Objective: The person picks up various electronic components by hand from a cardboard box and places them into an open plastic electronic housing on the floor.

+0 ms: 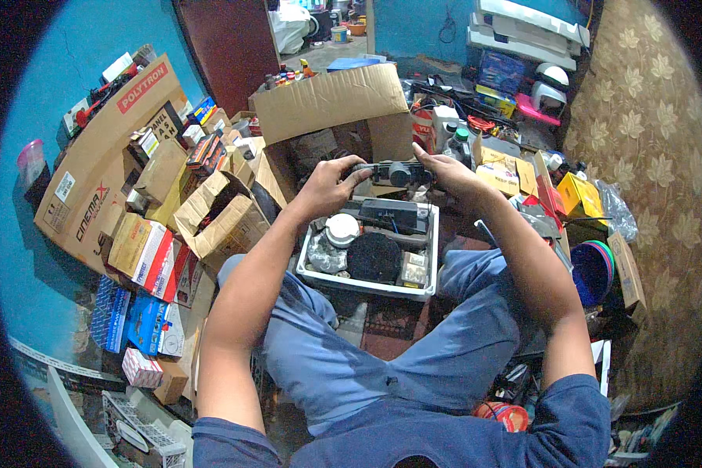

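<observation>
Both hands are raised over a white plastic tray (359, 288), holding a dark, wide device (400, 175) with a round part in its middle; its exact kind I cannot make out. My left hand (329, 187) pinches its left end between thumb and fingers. At the other end, my right hand (454, 176) grips it with the thumb pointing up, the other fingers partly hidden. Inside the tray lie a white round piece (342, 231), a black fuzzy disc (374, 258), a black box-shaped device (395, 216), a clear plastic bundle (327, 254) and a small pale box (415, 270).
An open cardboard box (331, 105) stands beyond the tray. Stacked cartons and a large flattened carton (78, 187) crowd the left. To the right are bottles (459, 146), a yellow box (583, 196), nested colored basins (593, 273) and white helmets (549, 97).
</observation>
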Motion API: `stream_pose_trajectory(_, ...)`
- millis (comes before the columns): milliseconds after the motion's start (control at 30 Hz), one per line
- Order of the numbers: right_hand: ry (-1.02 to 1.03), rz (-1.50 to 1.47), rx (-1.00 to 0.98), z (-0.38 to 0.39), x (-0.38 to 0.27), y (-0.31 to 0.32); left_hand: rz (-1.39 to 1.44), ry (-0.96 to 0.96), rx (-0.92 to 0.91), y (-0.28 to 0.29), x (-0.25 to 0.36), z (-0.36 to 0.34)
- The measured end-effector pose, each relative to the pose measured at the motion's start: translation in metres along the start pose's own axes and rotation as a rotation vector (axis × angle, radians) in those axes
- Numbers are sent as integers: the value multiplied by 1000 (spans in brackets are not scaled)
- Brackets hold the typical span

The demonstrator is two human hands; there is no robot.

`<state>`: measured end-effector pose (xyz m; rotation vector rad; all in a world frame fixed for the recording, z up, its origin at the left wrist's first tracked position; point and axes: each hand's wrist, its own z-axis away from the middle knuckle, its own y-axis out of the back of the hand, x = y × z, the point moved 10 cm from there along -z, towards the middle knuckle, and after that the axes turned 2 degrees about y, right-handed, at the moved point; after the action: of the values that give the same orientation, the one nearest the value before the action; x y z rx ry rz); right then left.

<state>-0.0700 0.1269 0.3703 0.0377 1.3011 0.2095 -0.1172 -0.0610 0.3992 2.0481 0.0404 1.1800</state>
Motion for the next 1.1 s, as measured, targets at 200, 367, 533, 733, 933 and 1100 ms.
stream_pose_trajectory(200,128,79,17,-2,-10,2,-106,-70,127,3,6,0)
stream_pose_trajectory(367,89,142,12,-26,13,25,-148,40,126,-7,-3,-10)
stream_pose_trajectory(533,174,313,79,-57,52,21,157,286,155,-59,-102,14)
stream_pose_trajectory(733,494,404,353,-55,59,32,163,151,323,-91,-121,6)
stream_pose_trajectory(933,136,258,486,-85,147,45,190,327,157,-126,-175,-22)
stream_pose_trajectory(1100,39,431,586,-107,197,42,72,310,86,-185,-211,-30)
